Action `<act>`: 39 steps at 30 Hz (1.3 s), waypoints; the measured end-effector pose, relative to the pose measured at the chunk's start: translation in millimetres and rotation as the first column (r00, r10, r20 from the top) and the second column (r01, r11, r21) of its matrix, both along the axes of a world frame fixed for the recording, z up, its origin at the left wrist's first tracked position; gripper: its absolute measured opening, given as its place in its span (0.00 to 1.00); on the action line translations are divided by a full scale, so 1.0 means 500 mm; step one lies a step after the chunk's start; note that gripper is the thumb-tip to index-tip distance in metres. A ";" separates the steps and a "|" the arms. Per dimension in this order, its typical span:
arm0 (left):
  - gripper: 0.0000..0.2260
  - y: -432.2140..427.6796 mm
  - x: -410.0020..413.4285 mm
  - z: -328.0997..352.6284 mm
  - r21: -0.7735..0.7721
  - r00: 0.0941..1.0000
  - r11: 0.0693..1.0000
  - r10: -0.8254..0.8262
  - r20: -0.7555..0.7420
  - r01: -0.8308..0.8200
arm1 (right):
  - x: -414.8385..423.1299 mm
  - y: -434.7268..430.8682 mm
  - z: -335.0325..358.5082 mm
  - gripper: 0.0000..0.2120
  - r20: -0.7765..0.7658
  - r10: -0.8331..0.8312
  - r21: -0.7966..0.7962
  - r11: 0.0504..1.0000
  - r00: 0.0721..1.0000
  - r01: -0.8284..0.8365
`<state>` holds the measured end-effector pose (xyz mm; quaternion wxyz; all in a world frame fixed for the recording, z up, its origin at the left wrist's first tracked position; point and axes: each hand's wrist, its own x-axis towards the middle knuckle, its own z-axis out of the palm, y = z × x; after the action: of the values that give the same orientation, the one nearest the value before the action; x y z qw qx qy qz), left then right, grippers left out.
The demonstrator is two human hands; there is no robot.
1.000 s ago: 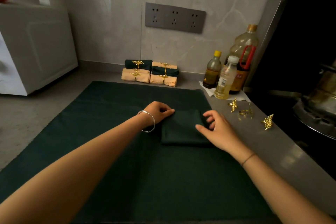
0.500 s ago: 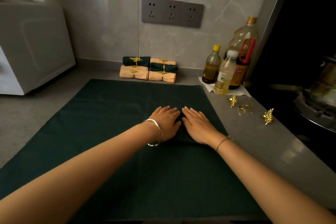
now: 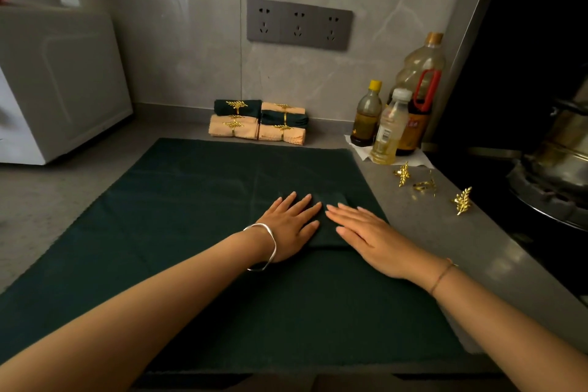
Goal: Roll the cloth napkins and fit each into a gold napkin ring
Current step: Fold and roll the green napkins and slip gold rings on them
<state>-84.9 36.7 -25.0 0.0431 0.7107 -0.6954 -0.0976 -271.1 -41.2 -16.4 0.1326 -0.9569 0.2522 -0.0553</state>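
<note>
A folded dark green napkin (image 3: 327, 226) lies on a large dark green cloth (image 3: 197, 232) spread over the counter. My left hand (image 3: 288, 226) and my right hand (image 3: 366, 234) press flat on the napkin side by side, fingers straight, covering most of it. Three loose gold leaf napkin rings lie on the grey counter to the right: one (image 3: 403, 173), one (image 3: 424, 185) and one (image 3: 462, 200). Against the back wall sits a stack of rolled napkins (image 3: 258, 122), peach and green, each inside a gold ring.
Three oil bottles (image 3: 389, 127) stand on white paper at the back right. A dark stove with a metal pot (image 3: 560, 169) is at the far right. A white appliance (image 3: 57, 86) fills the left. A socket panel (image 3: 299, 24) is on the tiled wall.
My hands went from holding the napkin's left and right edges to lying flat on top of it, close together. Since half a second ago they have barely moved.
</note>
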 end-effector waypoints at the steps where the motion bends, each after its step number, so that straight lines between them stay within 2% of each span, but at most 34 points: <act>1: 0.23 0.002 0.000 0.002 0.002 1.000 1.000 -0.014 -0.015 0.014 | -0.016 0.004 0.002 0.24 -0.027 0.006 0.008 1.000 1.000 -0.006; 5: 0.26 0.029 0.003 0.018 0.017 0.996 0.996 -0.084 -0.030 0.085 | -0.055 0.010 0.012 0.31 -0.141 -0.008 -0.048 0.999 0.990 0.002; 9: 0.31 0.076 0.011 0.044 -0.072 0.977 0.992 -0.086 0.194 0.101 | -0.055 0.010 0.019 0.31 -0.166 -0.027 -0.125 0.992 0.986 0.006; 12: 0.29 0.095 0.010 0.064 -0.058 0.957 0.994 -0.075 0.281 0.095 | -0.048 0.001 0.029 0.30 -0.137 -0.018 -0.168 0.986 0.990 -0.005; 19: 0.26 0.064 -0.010 0.055 0.029 0.948 1.000 -0.019 0.317 0.011 | -0.038 0.001 0.016 0.26 0.010 -0.043 -0.145 0.988 0.999 0.044; 24: 0.26 0.073 -0.015 0.059 0.067 0.923 0.994 -0.110 0.370 0.091 | -0.058 -0.004 0.017 0.26 0.039 0.039 -0.285 0.958 0.998 -0.026; 28: 0.23 0.104 -0.025 0.052 0.014 0.884 0.983 -0.172 0.436 0.185 | -0.082 -0.003 0.011 0.26 0.055 0.162 -0.374 0.918 0.985 -0.130; 30: 0.23 0.114 -0.026 0.044 -0.025 0.891 0.977 -0.180 0.417 0.209 | -0.093 -0.001 0.000 0.25 0.109 0.176 -0.356 0.926 0.978 -0.127; 35: 0.26 0.113 -0.004 0.050 -0.113 0.949 0.972 -0.168 0.265 0.204 | -0.097 0.002 -0.017 0.26 0.189 0.143 -0.306 0.949 0.972 -0.080; 39: 0.24 0.097 0.018 0.050 -0.089 0.919 0.968 -0.192 0.343 0.235 | -0.098 0.002 -0.015 0.25 0.217 0.153 -0.279 0.956 0.964 -0.089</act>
<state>-76.1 85.3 0.0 -0.0401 0.6324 -0.7709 0.0642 -320.1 -39.9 -23.9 0.0348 -0.9664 0.1654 -0.1938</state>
